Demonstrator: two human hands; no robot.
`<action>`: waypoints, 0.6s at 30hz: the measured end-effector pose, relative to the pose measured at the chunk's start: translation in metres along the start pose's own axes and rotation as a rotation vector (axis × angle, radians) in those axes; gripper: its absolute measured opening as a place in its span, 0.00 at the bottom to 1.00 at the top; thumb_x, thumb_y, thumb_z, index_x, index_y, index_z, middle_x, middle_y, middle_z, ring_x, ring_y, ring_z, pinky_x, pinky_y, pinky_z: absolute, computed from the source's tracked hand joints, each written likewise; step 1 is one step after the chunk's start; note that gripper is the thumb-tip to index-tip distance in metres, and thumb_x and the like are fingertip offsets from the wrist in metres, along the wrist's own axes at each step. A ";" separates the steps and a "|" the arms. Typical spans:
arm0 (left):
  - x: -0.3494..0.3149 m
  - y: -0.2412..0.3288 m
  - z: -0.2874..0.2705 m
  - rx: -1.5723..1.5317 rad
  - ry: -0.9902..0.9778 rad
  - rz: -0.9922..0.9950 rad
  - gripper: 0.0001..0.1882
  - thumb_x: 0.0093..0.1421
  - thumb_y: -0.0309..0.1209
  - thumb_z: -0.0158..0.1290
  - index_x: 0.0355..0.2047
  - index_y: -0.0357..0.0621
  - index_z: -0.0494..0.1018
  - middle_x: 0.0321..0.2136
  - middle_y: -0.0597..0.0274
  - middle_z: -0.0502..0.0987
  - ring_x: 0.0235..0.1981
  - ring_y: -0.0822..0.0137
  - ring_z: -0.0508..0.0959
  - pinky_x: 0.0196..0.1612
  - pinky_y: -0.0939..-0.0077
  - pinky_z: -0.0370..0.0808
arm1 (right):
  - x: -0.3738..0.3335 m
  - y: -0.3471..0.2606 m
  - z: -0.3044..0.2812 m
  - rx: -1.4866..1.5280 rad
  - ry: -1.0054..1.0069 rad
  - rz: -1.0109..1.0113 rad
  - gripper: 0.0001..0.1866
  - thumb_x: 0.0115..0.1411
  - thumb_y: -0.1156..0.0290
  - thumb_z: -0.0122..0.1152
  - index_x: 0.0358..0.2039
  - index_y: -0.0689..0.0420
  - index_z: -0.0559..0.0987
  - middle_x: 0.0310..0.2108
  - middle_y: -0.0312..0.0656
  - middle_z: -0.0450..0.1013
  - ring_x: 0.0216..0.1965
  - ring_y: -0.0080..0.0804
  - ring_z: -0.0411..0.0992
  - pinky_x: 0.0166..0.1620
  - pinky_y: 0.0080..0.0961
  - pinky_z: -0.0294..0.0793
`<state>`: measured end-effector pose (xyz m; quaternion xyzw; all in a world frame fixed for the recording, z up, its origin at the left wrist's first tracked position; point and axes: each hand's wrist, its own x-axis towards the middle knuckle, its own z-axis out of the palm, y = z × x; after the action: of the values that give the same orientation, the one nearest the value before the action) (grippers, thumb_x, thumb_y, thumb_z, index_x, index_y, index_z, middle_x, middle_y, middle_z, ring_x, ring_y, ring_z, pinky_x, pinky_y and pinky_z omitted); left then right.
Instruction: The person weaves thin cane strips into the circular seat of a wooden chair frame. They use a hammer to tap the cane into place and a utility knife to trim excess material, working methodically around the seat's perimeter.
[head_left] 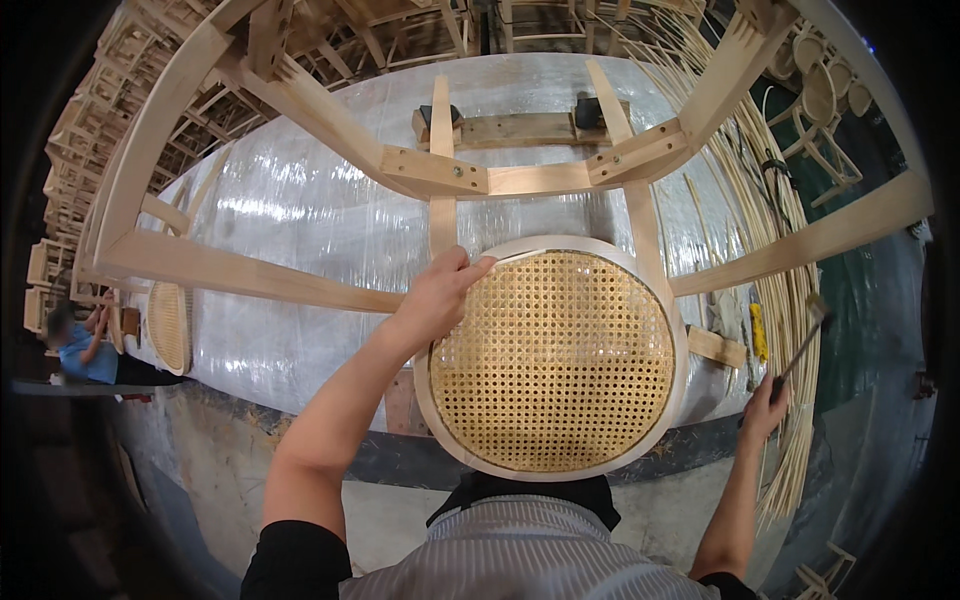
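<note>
A round woven cane seat (555,370) in a pale wooden ring lies in front of me, in a wooden chair frame (535,180). My left hand (437,295) is at the ring's upper left edge, its thumb and forefinger closed by a thin pale strip (520,255). That strip follows the rim, where the cane meets the wood. Off to the right, my right hand (765,407) grips a hammer (800,345) by its dark handle. The hammer's head points up and away, apart from the seat.
Plastic film covers the worktable (290,250). A bundle of long cane strips (795,420) lies along its right side, by a yellow tool (758,332). A padded wooden block (520,130) sits behind the frame. A co-worker (85,345) is at far left, beside another cane panel (168,325).
</note>
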<state>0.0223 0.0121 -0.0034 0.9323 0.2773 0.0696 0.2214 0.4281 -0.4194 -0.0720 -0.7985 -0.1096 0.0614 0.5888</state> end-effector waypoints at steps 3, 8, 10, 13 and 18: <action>0.012 -0.006 0.016 -0.051 0.096 0.113 0.28 0.64 0.16 0.50 0.63 0.47 0.78 0.38 0.50 0.71 0.42 0.49 0.74 0.48 0.59 0.75 | -0.060 -0.010 -0.012 0.014 0.072 -0.077 0.11 0.76 0.63 0.61 0.37 0.54 0.73 0.22 0.26 0.65 0.18 0.11 0.59 0.19 0.16 0.55; 0.022 -0.012 0.026 -0.078 0.170 0.131 0.27 0.62 0.14 0.49 0.60 0.46 0.80 0.38 0.51 0.71 0.42 0.50 0.73 0.48 0.59 0.73 | -0.122 -0.021 -0.007 0.080 0.013 -0.008 0.10 0.77 0.64 0.60 0.38 0.53 0.73 0.22 0.25 0.64 0.18 0.12 0.59 0.20 0.17 0.58; 0.022 -0.011 0.027 -0.071 0.167 0.119 0.27 0.62 0.14 0.48 0.59 0.45 0.81 0.38 0.51 0.71 0.42 0.50 0.73 0.49 0.60 0.73 | -0.134 -0.025 -0.002 0.113 -0.001 0.031 0.09 0.77 0.64 0.59 0.38 0.53 0.73 0.22 0.25 0.65 0.19 0.12 0.58 0.21 0.17 0.58; 0.022 -0.011 0.027 -0.064 0.172 0.116 0.27 0.62 0.13 0.47 0.59 0.45 0.81 0.39 0.51 0.71 0.43 0.50 0.73 0.50 0.60 0.73 | -0.142 -0.028 0.004 0.163 -0.032 0.041 0.09 0.77 0.64 0.59 0.40 0.53 0.73 0.22 0.26 0.65 0.19 0.13 0.59 0.21 0.17 0.59; 0.023 -0.008 0.026 -0.078 0.161 0.099 0.28 0.62 0.13 0.46 0.59 0.44 0.81 0.39 0.50 0.71 0.44 0.50 0.72 0.51 0.60 0.73 | -0.150 -0.029 0.012 0.208 -0.082 0.037 0.10 0.76 0.64 0.60 0.41 0.55 0.72 0.23 0.28 0.66 0.19 0.14 0.60 0.22 0.17 0.60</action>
<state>0.0440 0.0207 -0.0301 0.9270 0.2447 0.1662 0.2306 0.2768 -0.4376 -0.0525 -0.7316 -0.1119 0.1159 0.6625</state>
